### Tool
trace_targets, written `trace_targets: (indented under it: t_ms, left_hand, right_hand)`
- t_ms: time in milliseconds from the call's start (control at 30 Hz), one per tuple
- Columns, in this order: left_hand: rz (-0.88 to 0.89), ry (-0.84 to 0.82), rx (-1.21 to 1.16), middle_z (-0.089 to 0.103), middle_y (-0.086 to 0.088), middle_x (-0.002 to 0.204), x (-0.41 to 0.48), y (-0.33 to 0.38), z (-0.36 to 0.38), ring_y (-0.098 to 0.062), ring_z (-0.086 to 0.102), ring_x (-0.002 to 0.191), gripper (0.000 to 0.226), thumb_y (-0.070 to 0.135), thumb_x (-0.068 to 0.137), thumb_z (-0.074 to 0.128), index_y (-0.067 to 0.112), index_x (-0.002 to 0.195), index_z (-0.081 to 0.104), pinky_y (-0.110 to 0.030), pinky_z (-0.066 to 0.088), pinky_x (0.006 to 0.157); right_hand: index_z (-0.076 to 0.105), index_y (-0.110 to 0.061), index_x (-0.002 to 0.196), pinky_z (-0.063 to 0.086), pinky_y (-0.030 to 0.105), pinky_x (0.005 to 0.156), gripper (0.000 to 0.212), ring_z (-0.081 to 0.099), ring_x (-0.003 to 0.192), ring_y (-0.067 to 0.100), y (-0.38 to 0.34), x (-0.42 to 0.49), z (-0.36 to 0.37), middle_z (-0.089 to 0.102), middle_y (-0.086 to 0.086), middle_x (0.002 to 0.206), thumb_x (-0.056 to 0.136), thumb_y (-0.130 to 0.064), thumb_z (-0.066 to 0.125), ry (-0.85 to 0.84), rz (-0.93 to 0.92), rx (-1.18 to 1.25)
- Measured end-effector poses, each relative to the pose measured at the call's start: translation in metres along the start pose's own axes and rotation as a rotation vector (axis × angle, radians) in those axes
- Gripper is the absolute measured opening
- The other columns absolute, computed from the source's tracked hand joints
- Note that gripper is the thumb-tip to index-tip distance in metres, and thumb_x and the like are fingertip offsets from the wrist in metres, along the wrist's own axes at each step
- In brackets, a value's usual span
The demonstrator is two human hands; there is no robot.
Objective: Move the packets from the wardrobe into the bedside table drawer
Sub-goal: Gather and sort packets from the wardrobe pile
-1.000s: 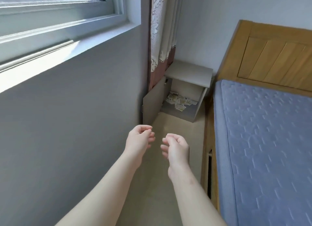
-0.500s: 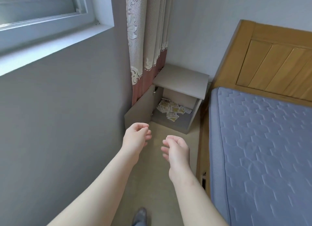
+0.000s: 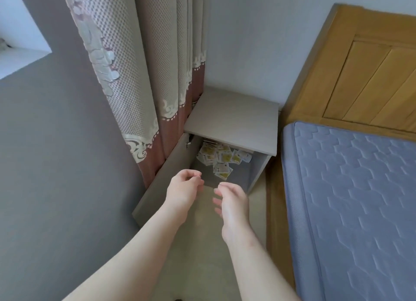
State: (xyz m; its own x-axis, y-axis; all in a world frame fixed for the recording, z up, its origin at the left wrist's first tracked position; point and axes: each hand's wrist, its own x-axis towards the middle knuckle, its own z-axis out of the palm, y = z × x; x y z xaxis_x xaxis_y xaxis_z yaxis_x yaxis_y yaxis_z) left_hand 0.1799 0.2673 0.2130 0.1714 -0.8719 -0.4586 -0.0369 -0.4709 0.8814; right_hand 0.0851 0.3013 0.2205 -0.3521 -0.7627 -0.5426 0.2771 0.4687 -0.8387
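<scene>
A grey bedside table [image 3: 234, 118] stands in the corner between the curtain and the bed. Its door [image 3: 162, 177] is swung open to the left. Inside, several white and yellow packets [image 3: 221, 159] lie in a loose pile on the bottom. My left hand [image 3: 183, 189] and my right hand [image 3: 231, 199] are stretched out side by side just in front of the opening, above the floor. Both hold nothing and their fingers are loosely curled. No wardrobe is in view.
A patterned curtain [image 3: 139, 75] hangs left of the table against a grey wall [image 3: 56, 165]. A bed with a blue mattress [image 3: 351, 199] and wooden headboard [image 3: 364, 71] fills the right. A narrow strip of beige floor [image 3: 202, 255] runs between wall and bed.
The view has moved closer to the bedside table, which now looks larger, and the window has slid out to the left. Both hands stay extended and empty, now nearer the opening.
</scene>
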Motion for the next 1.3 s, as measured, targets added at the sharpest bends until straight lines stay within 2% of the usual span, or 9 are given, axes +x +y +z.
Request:
trace_targets:
  t_ms: [233,367,600,733,833,967,1100,1233,1300]
  left_hand:
    - [-0.078,0.024,0.041,0.065,-0.002,0.084,0.122,0.008,0.063,-0.022,0.063,0.085,0.018,0.01,0.092,0.049,0.022,0.083,0.059,-0.037,0.05,0.087]
    - [-0.132,0.084,0.052,0.065,-0.003,0.082,0.198,-0.004,0.106,-0.021,0.058,0.076,0.017,0.011,0.092,0.048,0.022,0.084,0.058,-0.029,0.045,0.072]
    - [-0.239,0.148,0.069,0.06,0.001,0.069,0.319,-0.055,0.164,-0.023,0.055,0.075,0.018,0.012,0.093,0.048,0.022,0.084,0.059,-0.029,0.044,0.071]
    - [-0.246,0.15,0.065,0.059,0.001,0.072,0.386,-0.094,0.189,-0.018,0.058,0.072,0.017,0.01,0.094,0.046,0.02,0.087,0.057,-0.026,0.042,0.06]
    - [-0.239,0.12,0.093,0.062,-0.002,0.076,0.437,-0.134,0.205,-0.023,0.061,0.081,0.018,0.008,0.091,0.048,0.022,0.082,0.056,-0.028,0.043,0.068]
    - [-0.21,0.053,0.197,0.066,-0.01,0.084,0.497,-0.2,0.218,-0.029,0.065,0.091,0.025,0.003,0.086,0.048,0.023,0.072,0.054,-0.03,0.043,0.071]
    - [-0.118,0.002,0.272,0.068,-0.019,0.107,0.555,-0.262,0.228,-0.037,0.063,0.104,0.025,0.002,0.086,0.053,0.023,0.073,0.059,-0.044,0.05,0.089]
    - [-0.059,-0.028,0.3,0.065,-0.022,0.112,0.612,-0.309,0.237,-0.037,0.06,0.109,0.016,0.003,0.088,0.052,0.014,0.086,0.062,-0.04,0.049,0.094]
    - [-0.011,-0.054,0.41,0.062,-0.016,0.12,0.635,-0.328,0.241,-0.033,0.056,0.114,0.018,0.011,0.093,0.05,0.01,0.105,0.063,-0.031,0.045,0.095]
  right_hand:
    - [0.059,-0.015,0.091,0.047,0.025,0.07,0.012,0.059,0.075,0.014,-0.029,0.139,0.006,0.062,0.004,0.094,0.092,-0.007,0.05,-0.003,0.069,-0.041]
    - [0.059,-0.011,0.095,0.043,0.023,0.064,0.012,0.056,0.077,0.017,-0.032,0.234,0.006,0.06,0.006,0.094,0.091,-0.005,0.049,-0.043,0.114,-0.127]
    - [0.056,-0.018,0.083,0.04,0.026,0.063,0.014,0.054,0.078,0.021,0.009,0.381,-0.006,0.059,0.004,0.086,0.089,-0.006,0.051,-0.048,0.189,-0.303]
    - [0.053,-0.019,0.076,0.043,0.029,0.063,0.019,0.053,0.066,0.018,0.052,0.454,-0.007,0.055,0.0,0.071,0.089,-0.005,0.052,-0.041,0.206,-0.362]
    - [0.052,-0.016,0.078,0.046,0.032,0.072,0.017,0.053,0.073,0.02,0.097,0.512,-0.004,0.054,0.004,0.078,0.09,-0.004,0.05,-0.06,0.201,-0.373]
    - [0.052,-0.02,0.07,0.038,0.027,0.066,0.021,0.05,0.07,0.019,0.166,0.583,0.004,0.054,-0.001,0.071,0.084,-0.005,0.053,0.0,0.157,-0.422]
    - [0.052,-0.019,0.065,0.034,0.025,0.06,0.027,0.047,0.066,0.021,0.23,0.649,0.014,0.051,-0.001,0.063,0.082,0.0,0.056,0.005,0.098,-0.45]
    - [0.06,-0.015,0.085,0.038,0.026,0.064,0.012,0.051,0.079,0.022,0.27,0.71,0.022,0.056,0.007,0.081,0.086,-0.003,0.055,0.017,0.018,-0.54]
    - [0.061,-0.014,0.089,0.038,0.026,0.067,0.014,0.051,0.082,0.022,0.287,0.739,0.026,0.056,0.008,0.084,0.086,-0.003,0.054,0.034,-0.059,-0.56]
